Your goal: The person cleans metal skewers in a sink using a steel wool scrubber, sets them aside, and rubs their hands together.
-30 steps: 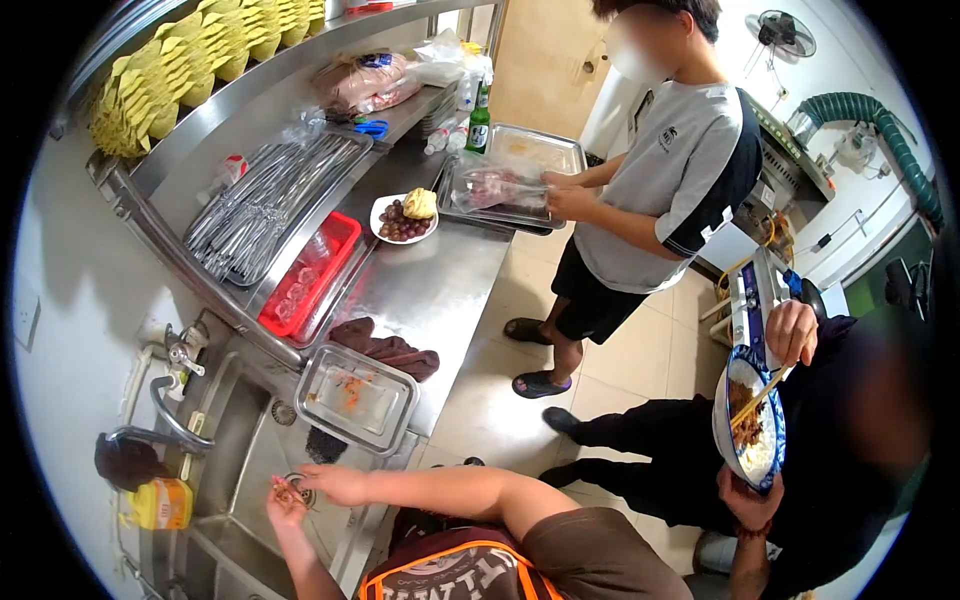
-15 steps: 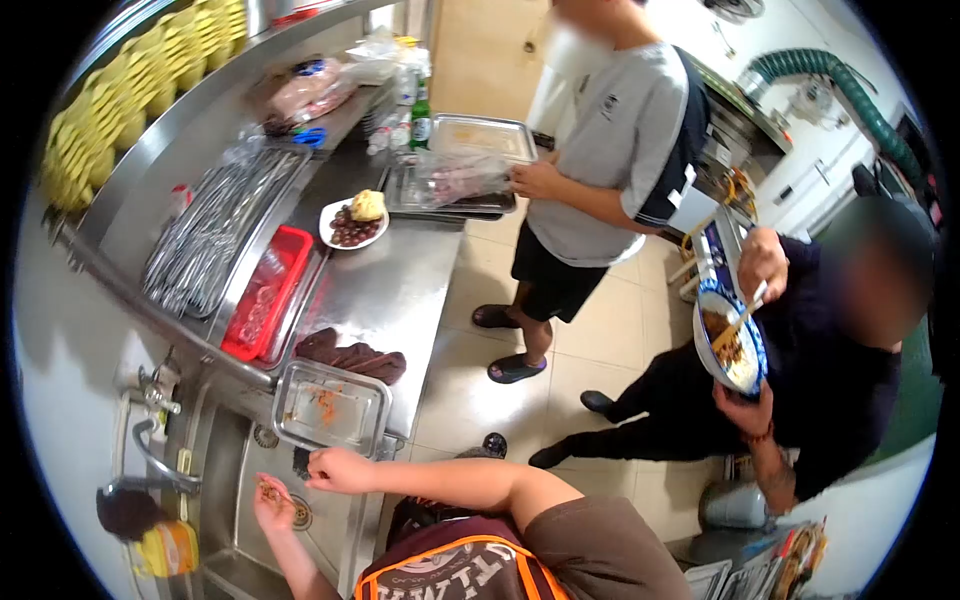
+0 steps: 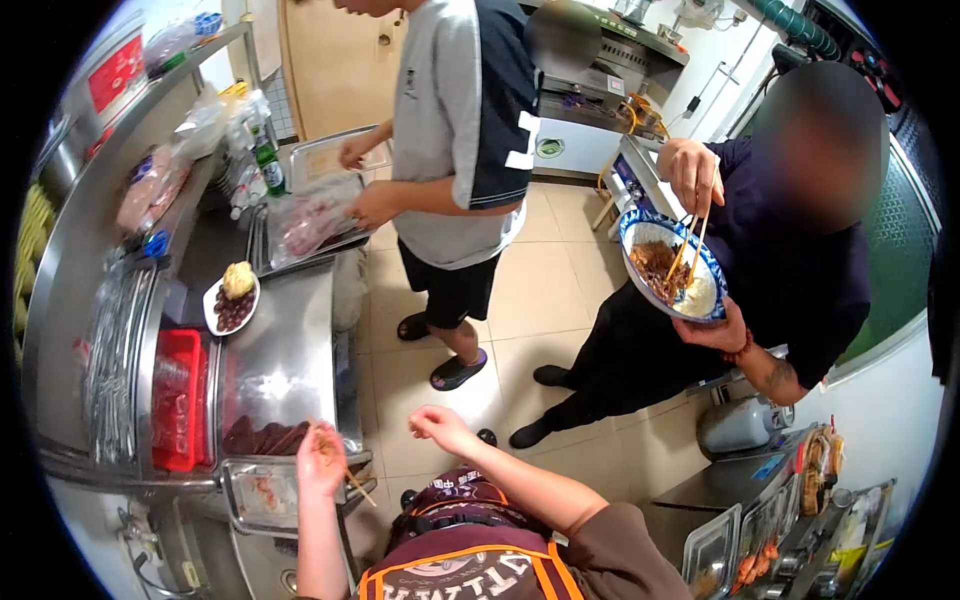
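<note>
My left hand (image 3: pixel 320 461) is raised by the counter's near corner, palm up, its fingers curled around a thin wooden stick (image 3: pixel 359 488). Small brownish bits appear to lie in that palm. Apart from it, to the right, my right hand (image 3: pixel 440 426) hangs over the floor with fingers drawn together; whether anything is between them cannot be made out. Just left of my left hand sits a clear rectangular tray (image 3: pixel 238 497) with orange scraps in it. A dark brown cloth (image 3: pixel 262 439) lies behind the tray.
One person (image 3: pixel 440 130) handles a plastic bag of meat (image 3: pixel 305 222) over trays. Another, at right, holds a blue-and-white bowl (image 3: pixel 672 262) and chopsticks (image 3: pixel 690 250). A red basket (image 3: pixel 180 400) and a white plate (image 3: pixel 212 312) of food stand on the counter (image 3: pixel 290 350).
My view has turned right. Both hands have left the sink; my left hand now has a stick in it, and my right hand has moved away from it. The standing person has one hand lifted off the bag.
</note>
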### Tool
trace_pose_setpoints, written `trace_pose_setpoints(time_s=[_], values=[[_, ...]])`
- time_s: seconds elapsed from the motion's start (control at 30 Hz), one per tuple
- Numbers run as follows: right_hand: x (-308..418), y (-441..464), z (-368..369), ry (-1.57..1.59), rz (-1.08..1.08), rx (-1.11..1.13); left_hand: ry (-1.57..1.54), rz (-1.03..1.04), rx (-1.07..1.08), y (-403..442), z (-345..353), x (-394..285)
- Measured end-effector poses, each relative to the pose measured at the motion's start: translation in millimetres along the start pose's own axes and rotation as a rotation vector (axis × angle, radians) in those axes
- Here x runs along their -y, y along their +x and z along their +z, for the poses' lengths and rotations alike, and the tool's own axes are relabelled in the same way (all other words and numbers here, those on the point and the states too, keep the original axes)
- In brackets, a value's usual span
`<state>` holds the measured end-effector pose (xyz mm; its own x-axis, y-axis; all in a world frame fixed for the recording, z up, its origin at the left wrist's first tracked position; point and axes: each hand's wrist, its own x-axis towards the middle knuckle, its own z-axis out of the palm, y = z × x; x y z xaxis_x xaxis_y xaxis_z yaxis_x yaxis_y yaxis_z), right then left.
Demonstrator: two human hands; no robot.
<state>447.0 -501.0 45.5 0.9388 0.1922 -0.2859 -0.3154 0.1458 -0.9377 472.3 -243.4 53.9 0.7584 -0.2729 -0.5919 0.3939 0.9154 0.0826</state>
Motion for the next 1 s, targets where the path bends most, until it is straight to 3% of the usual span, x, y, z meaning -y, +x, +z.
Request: trace_pose_setpoints(time_s=[0.2, 0.27, 0.3, 0.33, 0.4, 0.47, 0.53, 0.6, 0.7, 0.8, 0.9, 1.0], values=[[-7.4, 17.0, -134.3, 0.418, 0.231, -0.157, 0.054, -0.437, 0.017, 108.8, 83.3, 157.8], [-2.0, 24.9, -168.4, 0.901, 0.328, -0.103, 0.111, -0.547, 0.118, 139.0, 112.2, 209.9], [-2.9, 31.4, -186.0, 0.981, 0.316, -0.078, 0.167, -0.562, 0.135, 155.0, 124.1, 234.0], [6.5, 35.5, -200.4, 1.04, 0.211, -0.031, 0.225, -0.579, 0.151, 171.7, 135.5, 257.5], [28.8, 47.0, -228.5, 1.155, 0.082, -0.183, 0.138, -0.683, 0.154, 211.0, 151.4, 298.4], [55.0, 54.0, -262.5, 1.133, -0.014, -0.09, 0.254, -0.64, 0.161, 240.2, 171.6, 330.1], [46.6, 71.8, -300.7, 1.219, -0.166, -0.231, 0.286, -0.693, 0.251, 268.8, 194.7, 351.9], [39.9, 87.0, -347.0, 1.365, -0.304, -0.197, 0.275, -0.76, 0.261, 303.4, 217.9, 376.7], [92.5, 103.1, -376.5, 1.224, -0.279, -0.555, 0.271, -0.861, 0.275, 356.9, 257.2, 415.9], [107.7, 122.7, -425.1, 1.096, -0.434, -0.625, 0.284, -0.963, 0.264, 411.1, 304.3, 455.1], [144.4, 129.7, -467.9, 1.186, -0.407, -0.793, 0.313, -1.022, 0.233, 445.2, 346.0, 496.0], [151.3, 145.4, -507.7, 1.187, -0.523, -0.747, 0.354, -1.027, 0.222, 472.0, 378.3, 517.5]])
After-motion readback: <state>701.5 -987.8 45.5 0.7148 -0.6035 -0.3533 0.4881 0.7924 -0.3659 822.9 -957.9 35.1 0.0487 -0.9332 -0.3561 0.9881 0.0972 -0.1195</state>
